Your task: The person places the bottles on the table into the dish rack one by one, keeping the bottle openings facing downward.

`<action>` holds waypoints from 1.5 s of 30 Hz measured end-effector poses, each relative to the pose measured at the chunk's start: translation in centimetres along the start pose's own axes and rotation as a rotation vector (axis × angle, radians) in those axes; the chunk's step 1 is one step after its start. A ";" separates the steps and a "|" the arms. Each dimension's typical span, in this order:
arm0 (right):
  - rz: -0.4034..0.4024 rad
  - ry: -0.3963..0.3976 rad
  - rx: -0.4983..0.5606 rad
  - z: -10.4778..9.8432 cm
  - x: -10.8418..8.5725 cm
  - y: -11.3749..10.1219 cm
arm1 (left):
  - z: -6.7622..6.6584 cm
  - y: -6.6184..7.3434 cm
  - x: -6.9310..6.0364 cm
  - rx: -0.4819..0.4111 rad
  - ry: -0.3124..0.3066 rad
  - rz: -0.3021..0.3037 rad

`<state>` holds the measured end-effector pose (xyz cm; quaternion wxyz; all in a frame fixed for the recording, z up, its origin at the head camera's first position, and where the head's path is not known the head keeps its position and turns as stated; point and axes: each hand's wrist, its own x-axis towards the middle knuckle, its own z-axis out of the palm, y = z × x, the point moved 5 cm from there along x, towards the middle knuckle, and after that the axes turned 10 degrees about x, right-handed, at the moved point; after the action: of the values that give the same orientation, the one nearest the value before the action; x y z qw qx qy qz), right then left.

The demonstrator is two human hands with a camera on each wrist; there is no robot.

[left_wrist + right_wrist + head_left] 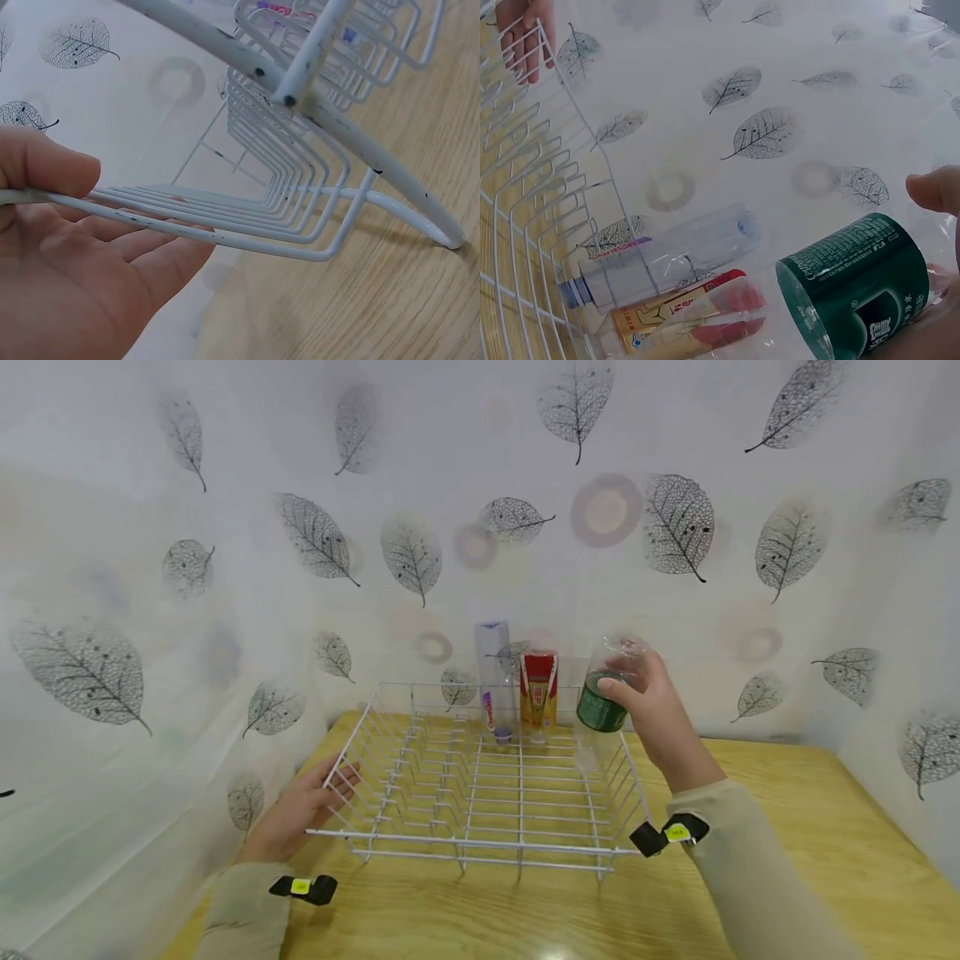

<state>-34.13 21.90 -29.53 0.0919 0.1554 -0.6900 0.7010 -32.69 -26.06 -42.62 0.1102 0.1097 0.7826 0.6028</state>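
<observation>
A white wire dish rack (pixel 480 841) stands on the wooden table. My left hand (pixel 303 802) holds its left rim; in the left wrist view the thumb (pixel 64 166) lies over the rim wire, with the fingers stretched out underneath. At the rack's right rear corner, my right hand (pixel 656 714) grips a clear plastic bottle with a green label (pixel 602 703), tilted, its neck pointing down. Beside it, a clear bottle with a purple-lettered label (pixel 491 672) and a bottle with a red and yellow label (pixel 538 689) stand cap down along the rack's back.
The wooden table (pixel 787 827) extends to the right of the rack and in front of it. A whitish curtain printed with leaves (pixel 480 460) hangs behind and at both sides. Rows of upright wire prongs (pixel 442 777) fill the rack's left part.
</observation>
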 end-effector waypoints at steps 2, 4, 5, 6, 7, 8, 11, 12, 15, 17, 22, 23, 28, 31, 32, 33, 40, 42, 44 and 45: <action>0.007 0.007 -0.024 -0.1 0.9 0.3 | 0.0 0.1 0.0 0.011 0.004 -0.006; 0.015 0.017 -0.036 -0.1 1.8 0.6 | 0.0 0.1 0.1 0.017 0.007 -0.011; 0.020 0.020 -0.043 -0.2 2.2 0.9 | 0.0 0.2 0.1 0.017 0.004 -0.012; 0.027 0.024 -0.048 -0.2 2.6 1.1 | 0.0 0.2 0.1 0.015 0.004 -0.012; 0.036 0.030 -0.054 -0.2 3.0 1.4 | 0.0 0.2 0.1 0.011 0.004 -0.013; 0.044 0.035 -0.061 -0.3 3.4 1.6 | 0.0 0.2 0.1 0.004 0.005 -0.016; 0.073 0.040 -0.086 -0.4 4.4 2.6 | 0.0 0.2 0.0 -0.009 -0.002 -0.015; 0.082 0.043 -0.095 -0.4 4.7 2.9 | 0.1 0.2 0.0 -0.011 -0.002 -0.016; 0.107 0.050 -0.121 -0.4 5.7 3.8 | 0.1 0.3 -0.1 -0.013 0.000 -0.017; 0.125 0.059 -0.141 -0.5 6.2 4.4 | 0.1 0.3 -0.1 -0.012 -0.001 -0.015; 0.159 0.087 -0.173 -0.6 7.6 6.1 | 0.1 0.3 -0.2 -0.016 -0.004 -0.005; 0.164 0.090 -0.182 -0.6 7.9 6.3 | 0.1 0.3 -0.2 -0.021 -0.004 -0.004; 0.184 0.092 -0.226 -0.5 8.8 7.6 | 0.0 0.3 -0.3 -0.020 0.003 0.002; 0.199 0.096 -0.241 -0.4 9.2 8.1 | 0.0 0.2 -0.4 -0.015 0.006 0.001; 0.203 0.102 -0.246 -0.4 9.3 8.2 | 0.0 0.1 -0.4 -0.018 0.004 0.003; 0.211 0.107 -0.248 -0.4 9.4 8.3 | 0.0 0.1 -0.5 -0.023 0.000 0.002; 0.235 0.095 -0.310 -0.6 9.7 8.7 | 0.2 0.2 -0.3 -0.017 -0.013 0.002; 0.253 0.090 -0.323 -0.7 9.7 8.8 | 0.3 0.2 -0.3 -0.008 -0.017 0.001; 0.272 0.085 -0.327 -0.8 9.5 9.0 | 0.4 0.2 -0.3 -0.003 -0.020 -0.001; 0.282 0.085 -0.327 -0.9 9.5 9.1 | 0.5 0.1 -0.2 -0.004 -0.020 -0.004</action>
<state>-46.18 21.70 -34.80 0.0460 0.0105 -0.8048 0.5917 -32.31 -25.69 -42.62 0.1197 0.1138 0.7804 0.6031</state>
